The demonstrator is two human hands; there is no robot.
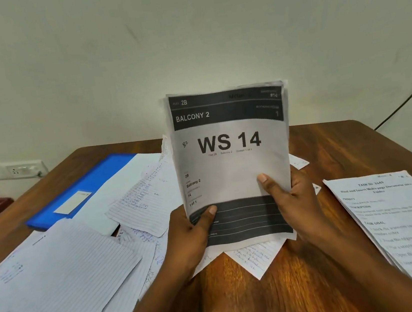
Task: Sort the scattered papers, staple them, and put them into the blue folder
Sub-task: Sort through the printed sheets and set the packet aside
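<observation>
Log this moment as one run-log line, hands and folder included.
left hand: grips WS 14 sheet | right hand: grips same sheet, upright | blue folder: closed, back-left on table | stapling: not done

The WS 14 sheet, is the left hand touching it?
Touching. The head view shows the left hand gripping the WS 14 sheet at its lower left, thumb pressed on its front.

Brown wooden table (329, 145) under blue folder (93, 186), scattered lined papers (66, 273), printed sheets (402, 219).
</observation>
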